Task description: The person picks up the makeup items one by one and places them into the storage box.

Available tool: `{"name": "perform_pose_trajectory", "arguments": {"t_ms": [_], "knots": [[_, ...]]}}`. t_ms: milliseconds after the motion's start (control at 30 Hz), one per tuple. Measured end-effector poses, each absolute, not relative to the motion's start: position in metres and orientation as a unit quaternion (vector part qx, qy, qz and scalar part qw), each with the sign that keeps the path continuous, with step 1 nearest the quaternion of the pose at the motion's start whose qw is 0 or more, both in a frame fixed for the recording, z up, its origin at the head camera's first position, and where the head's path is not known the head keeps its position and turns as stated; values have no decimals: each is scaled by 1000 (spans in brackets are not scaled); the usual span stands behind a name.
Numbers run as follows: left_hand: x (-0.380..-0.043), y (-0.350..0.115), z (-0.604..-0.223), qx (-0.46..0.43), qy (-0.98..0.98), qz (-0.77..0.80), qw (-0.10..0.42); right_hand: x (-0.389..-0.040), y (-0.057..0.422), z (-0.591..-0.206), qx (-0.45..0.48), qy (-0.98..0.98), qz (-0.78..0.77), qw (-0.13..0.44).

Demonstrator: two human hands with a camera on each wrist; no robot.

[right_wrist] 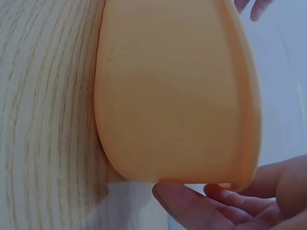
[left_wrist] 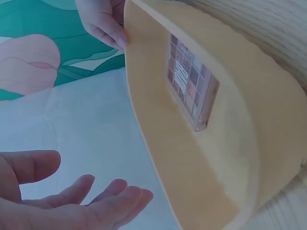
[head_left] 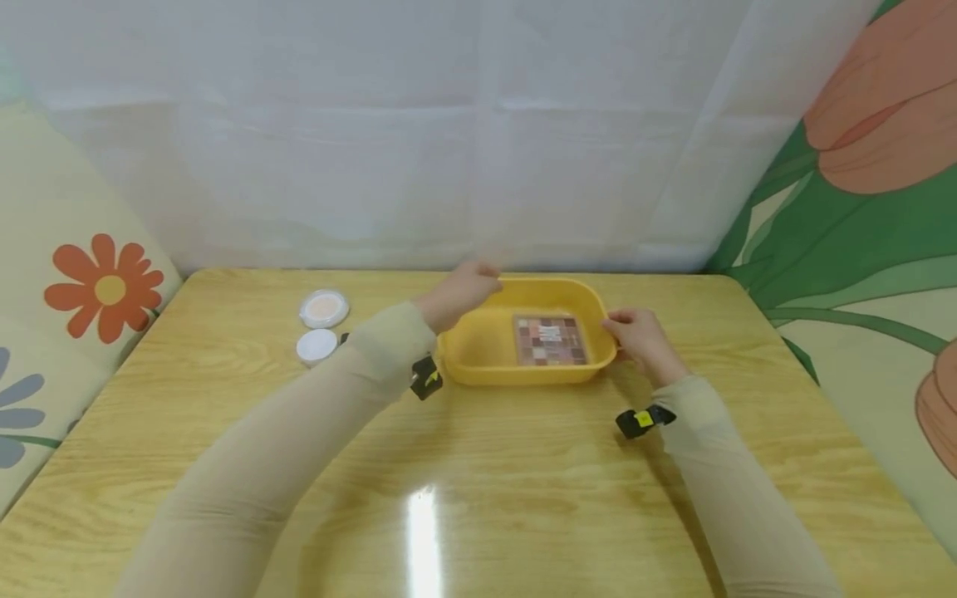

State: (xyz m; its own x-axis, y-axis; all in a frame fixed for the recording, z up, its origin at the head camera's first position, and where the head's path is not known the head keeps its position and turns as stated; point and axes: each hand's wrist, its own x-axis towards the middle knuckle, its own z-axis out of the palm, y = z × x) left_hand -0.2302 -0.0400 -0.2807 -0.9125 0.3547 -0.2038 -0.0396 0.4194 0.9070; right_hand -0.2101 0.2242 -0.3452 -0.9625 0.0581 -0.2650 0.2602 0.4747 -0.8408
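A yellow plastic basin (head_left: 523,377) stands near the back of the wooden table. Inside it, toward the right end, lies an eyeshadow palette (head_left: 552,340) with pink, brown and pale squares under a clear lid. My right hand (head_left: 645,340) grips the rim at the basin's right end; in the right wrist view its fingers (right_wrist: 192,203) touch the end wall. Over the basin's left end hovers my left hand (head_left: 461,292), holding nothing. The left wrist view shows that hand's fingers (left_wrist: 112,203) relaxed and spread, apart from the basin's wall.
Left of the basin, a round powder compact (head_left: 324,308) lies behind a white round container (head_left: 317,345). A small black item beside them is partly hidden by my left sleeve (head_left: 366,357). A white cloth (head_left: 374,166) hangs behind the table (head_left: 516,490).
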Motion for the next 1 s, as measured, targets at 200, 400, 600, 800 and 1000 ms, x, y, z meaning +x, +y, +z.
{"name": "perform_pose_trajectory", "arguments": {"t_ms": [200,400,600,800,1000], "knots": [[-228,-45,-280,91,827,523,183,-211,226,-346,87,853,-504,100],[-223,-50,-281,99,830,518,179,-212,226,-345,87,853,-504,105],[-220,-52,-283,104,835,513,170,-210,227,-344,85,853,-502,111],[-216,-56,-285,106,841,508,153,-210,225,-346,86,855,-501,105],[-216,-59,-286,107,842,509,142,-210,224,-348,88,856,-500,98]]}}
